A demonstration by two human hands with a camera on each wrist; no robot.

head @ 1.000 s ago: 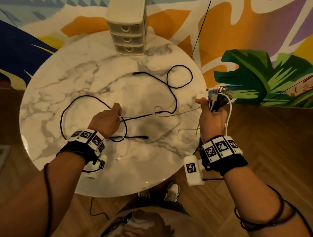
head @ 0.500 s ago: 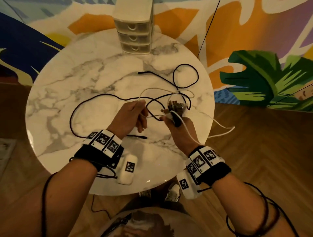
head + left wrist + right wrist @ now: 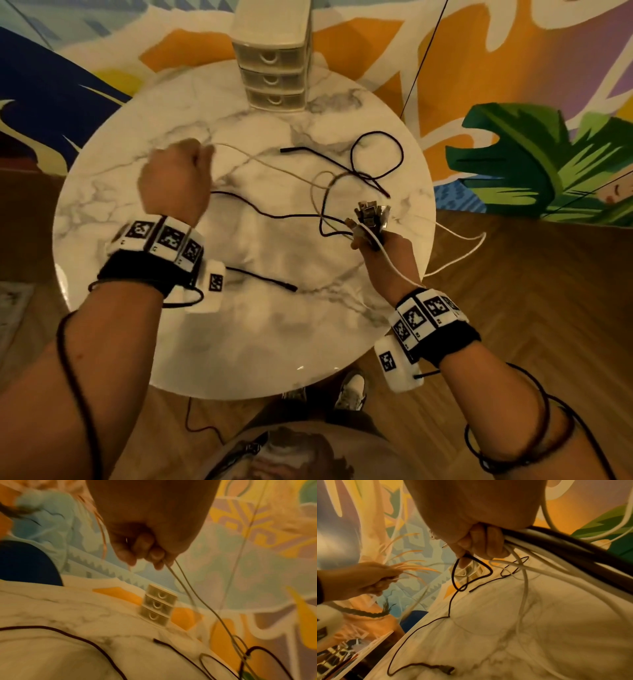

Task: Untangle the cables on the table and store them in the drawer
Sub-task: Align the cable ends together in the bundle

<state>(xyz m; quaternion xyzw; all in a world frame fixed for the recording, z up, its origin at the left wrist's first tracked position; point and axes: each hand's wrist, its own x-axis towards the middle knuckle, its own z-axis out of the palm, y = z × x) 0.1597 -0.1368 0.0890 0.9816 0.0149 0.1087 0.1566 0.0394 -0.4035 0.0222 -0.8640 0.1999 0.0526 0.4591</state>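
Observation:
My right hand (image 3: 380, 241) grips a bundle of cable ends (image 3: 371, 214) with metal plugs sticking up, over the table's right side; in the right wrist view black and white cables (image 3: 556, 543) run out of the fist. My left hand (image 3: 178, 178) is raised over the table's left half and pinches a thin white cable (image 3: 270, 166) that stretches toward the bundle; the left wrist view shows two strands (image 3: 187, 588) leaving the fingers (image 3: 154, 553). A black cable (image 3: 373, 161) loops loosely on the marble. The small three-drawer unit (image 3: 274, 78) stands at the far edge, drawers closed.
The round marble table (image 3: 239, 335) has wooden floor around it. A white cable (image 3: 459, 253) hangs past the right rim. A black plug end (image 3: 274, 279) lies near my left wrist. A painted mural wall lies behind the drawer unit. My shoes (image 3: 349, 387) show below the near rim.
My left hand has swung up and to the left, drawing the thin white cable out of the tangle. My right hand moved right with the bundle, widening the gap between the hands.

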